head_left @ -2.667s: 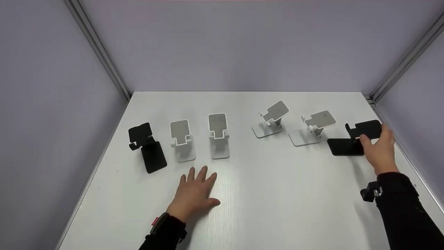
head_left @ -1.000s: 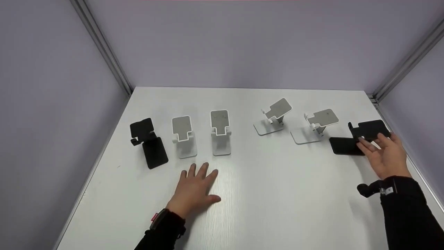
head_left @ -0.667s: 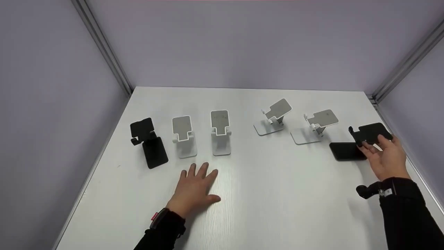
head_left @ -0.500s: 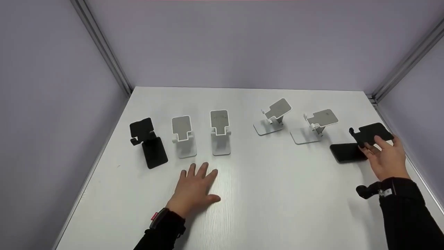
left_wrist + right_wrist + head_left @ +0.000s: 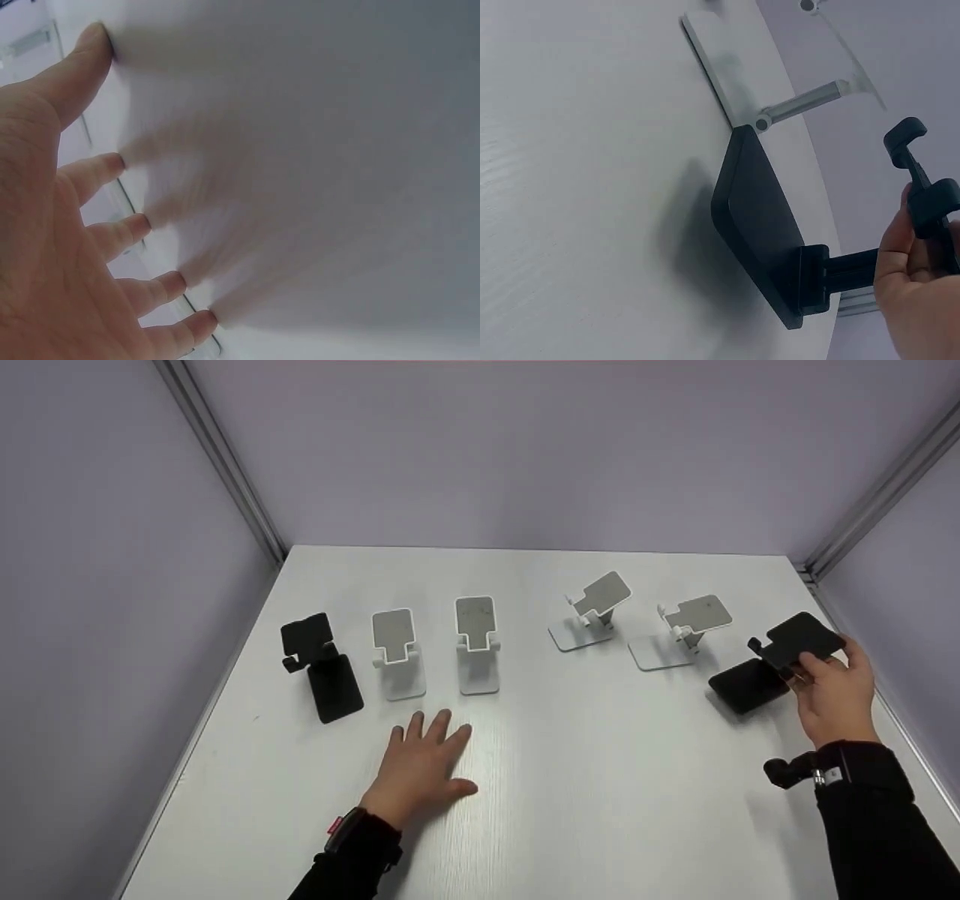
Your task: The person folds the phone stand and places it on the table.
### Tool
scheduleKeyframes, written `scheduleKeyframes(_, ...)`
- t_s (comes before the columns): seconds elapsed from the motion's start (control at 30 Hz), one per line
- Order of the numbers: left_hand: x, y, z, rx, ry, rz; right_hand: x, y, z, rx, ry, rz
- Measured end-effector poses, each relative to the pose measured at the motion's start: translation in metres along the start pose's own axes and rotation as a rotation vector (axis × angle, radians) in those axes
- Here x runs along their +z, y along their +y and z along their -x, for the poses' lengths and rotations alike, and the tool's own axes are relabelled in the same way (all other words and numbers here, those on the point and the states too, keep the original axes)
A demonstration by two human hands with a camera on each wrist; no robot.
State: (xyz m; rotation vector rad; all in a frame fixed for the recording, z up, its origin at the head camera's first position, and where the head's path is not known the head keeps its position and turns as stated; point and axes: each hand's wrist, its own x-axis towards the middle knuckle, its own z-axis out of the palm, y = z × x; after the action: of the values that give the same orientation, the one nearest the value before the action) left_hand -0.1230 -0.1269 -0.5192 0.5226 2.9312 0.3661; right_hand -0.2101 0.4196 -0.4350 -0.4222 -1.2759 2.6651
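text: none legible | red tag (image 5: 334, 826), left wristband (image 5: 346, 832) | white label (image 5: 833, 775), right wristband (image 5: 857, 761)

the black stand at the right (image 5: 801, 637) is showing a smooth, matt finish, and the black stand at the left (image 5: 335, 690) is looking equally dull. the white stands (image 5: 478, 676) are looking smooth, their grey pads (image 5: 392, 631) matt. the tabletop (image 5: 585, 780) is gleaming softly, showing fine wood-like grain. the walls (image 5: 480, 457) are looking matt, the corner posts (image 5: 220, 457) metallic, the sleeves (image 5: 874, 817) like black cloth.

place: lab-like booth (image 5: 127, 607) | signs: plain pale panels (image 5: 480, 450), metal corner posts (image 5: 226, 465), white table (image 5: 600, 780)
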Motion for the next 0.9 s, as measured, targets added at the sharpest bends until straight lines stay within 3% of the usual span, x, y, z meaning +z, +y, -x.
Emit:
scheduleKeyframes(0.5,0.001,0.000,-0.002,0.005,0.013,-0.030,0.045,0.000,0.014,-0.077,-0.094,0.003)
scheduleKeyframes(0.73,0.000,0.000,-0.002,0.000,0.005,-0.028,0.076,0.006,0.027,-0.152,-0.237,-0.054)
scheduleKeyframes(0.9,-0.001,0.001,-0.001,-0.007,0.007,-0.012,0.100,0.012,0.040,-0.217,-0.359,-0.015)
